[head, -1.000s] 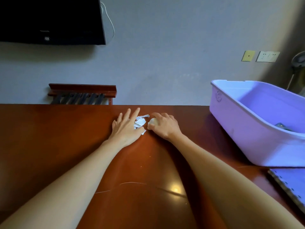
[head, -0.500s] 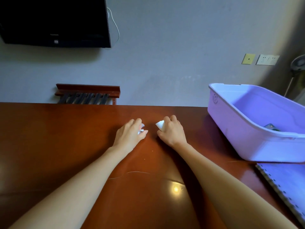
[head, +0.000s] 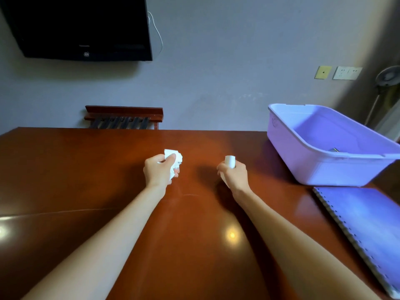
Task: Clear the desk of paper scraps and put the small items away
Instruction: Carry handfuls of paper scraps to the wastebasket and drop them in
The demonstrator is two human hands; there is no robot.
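Left hand [head: 160,171] is clenched round a wad of white paper scraps [head: 174,158], with crumpled edges poking out above the thumb and below the fingers. Right hand [head: 234,175] grips a small white tube-shaped item [head: 229,161], its end standing up out of the fist; what it is, I can't tell. Both hands are over the middle of the desk [head: 108,169], well apart from each other.

Out to the right sits the lilac tub [head: 324,169] at the desk's far corner, something small and dark lying inside. A spiral notebook [head: 368,224] lies just in front of it.

The danger, I'd say: that wad looks loose, so a torn bit could slip from under the fingers and land back on the desk. The tube is held low down only, so a hasty toss could clip the tub's rim and roll away.
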